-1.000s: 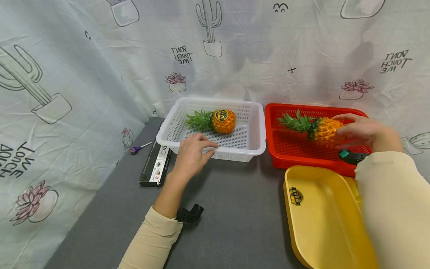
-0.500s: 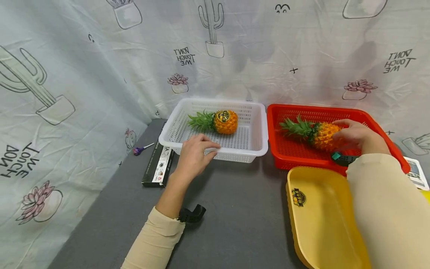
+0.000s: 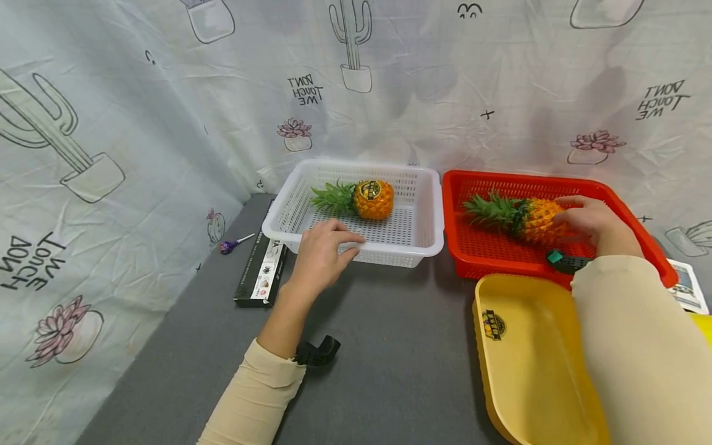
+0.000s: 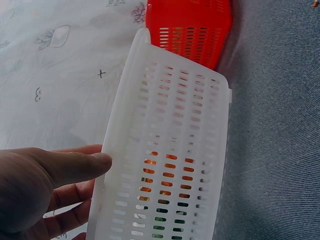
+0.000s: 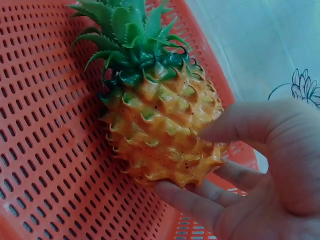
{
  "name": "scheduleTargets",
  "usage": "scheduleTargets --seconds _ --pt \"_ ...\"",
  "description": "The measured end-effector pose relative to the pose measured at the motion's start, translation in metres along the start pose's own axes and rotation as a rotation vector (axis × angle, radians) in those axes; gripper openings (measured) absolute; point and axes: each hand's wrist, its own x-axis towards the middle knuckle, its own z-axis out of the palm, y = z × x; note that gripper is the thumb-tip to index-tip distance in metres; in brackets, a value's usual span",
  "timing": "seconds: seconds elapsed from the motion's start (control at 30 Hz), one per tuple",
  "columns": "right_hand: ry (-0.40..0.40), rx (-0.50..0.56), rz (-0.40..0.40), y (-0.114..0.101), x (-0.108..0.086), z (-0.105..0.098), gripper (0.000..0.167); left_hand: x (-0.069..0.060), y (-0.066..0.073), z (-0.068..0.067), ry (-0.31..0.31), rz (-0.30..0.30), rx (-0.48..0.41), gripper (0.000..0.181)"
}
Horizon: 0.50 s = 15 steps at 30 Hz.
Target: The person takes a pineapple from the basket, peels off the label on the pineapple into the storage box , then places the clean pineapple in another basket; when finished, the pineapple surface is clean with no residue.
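At the right, a toy-like pineapple (image 3: 536, 220) with green leaves lies on its side in a red perforated basket (image 3: 461, 262). My right hand (image 3: 597, 225) holds its orange base end; in the right wrist view the thumb lies on one side and the fingers (image 5: 192, 202) curl under it. My left hand (image 3: 322, 253) grips the near rim of a white perforated basket (image 3: 389, 252). The left wrist view has the thumb on the rim of this basket (image 4: 167, 120) and the fingers behind it. Inside lies a second pineapple (image 3: 374, 199) with a round label.
A deep yellow tray (image 3: 534, 346) stands in front of the red basket, below my right forearm. Left of the white basket lie a black box (image 3: 260, 272) and a lollipop (image 3: 233, 245). A printed curtain (image 3: 411, 93) hangs behind the grey table (image 3: 384, 371).
My right hand has moved slightly left and closed on the pineapple's base in the red basket. The left hand keeps its place on the white basket's rim. The head view has shifted a little.
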Motion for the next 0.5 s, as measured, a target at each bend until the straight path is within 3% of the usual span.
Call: scheduleTargets --seconds 0.13,0.5 --pt "-0.011 0.047 -0.016 0.0009 0.0014 0.0018 0.077 0.0000 -0.0015 0.0015 0.002 0.000 0.006 0.019" --pt "0.087 0.154 -0.085 0.0073 0.0086 0.0079 0.093 -0.0020 -0.0050 0.0068 0.012 0.007 0.003 0.019"
